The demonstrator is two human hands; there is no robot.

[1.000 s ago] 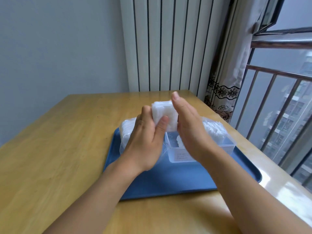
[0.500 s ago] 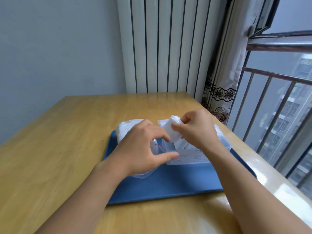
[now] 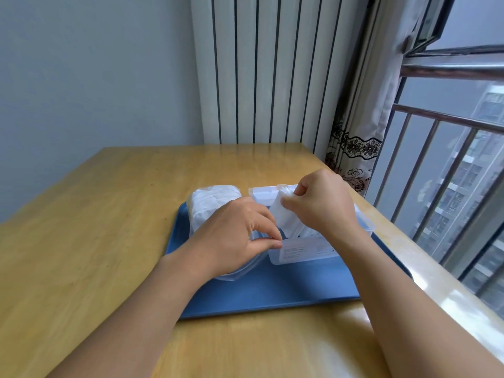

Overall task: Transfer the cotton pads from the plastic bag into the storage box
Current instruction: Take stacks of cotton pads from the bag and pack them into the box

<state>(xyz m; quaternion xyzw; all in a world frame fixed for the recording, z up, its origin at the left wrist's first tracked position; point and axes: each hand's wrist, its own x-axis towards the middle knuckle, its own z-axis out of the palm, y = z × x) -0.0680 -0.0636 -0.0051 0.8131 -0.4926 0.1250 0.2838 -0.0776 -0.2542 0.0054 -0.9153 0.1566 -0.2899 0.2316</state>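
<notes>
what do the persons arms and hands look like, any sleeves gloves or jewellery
Both forearms are bare as far up as the head view shows, with no sleeve or cuff in sight. The left hand and the right hand wear no gloves. No watch, bracelet or ring shows on the visible sides of either wrist or hand. The fingernails that show look short and unpainted.

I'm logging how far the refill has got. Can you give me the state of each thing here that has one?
storage box: open, upright on the tray, pads inside.
cotton pads: stack pinched by the right hand, partly lowered into the box.
plastic bag: lying on the tray, pads still inside.
right hand: pinching the stack's top.
left hand: fingers curled at the box's near-left corner; grip unclear.
blue tray: flat on the table.
</notes>
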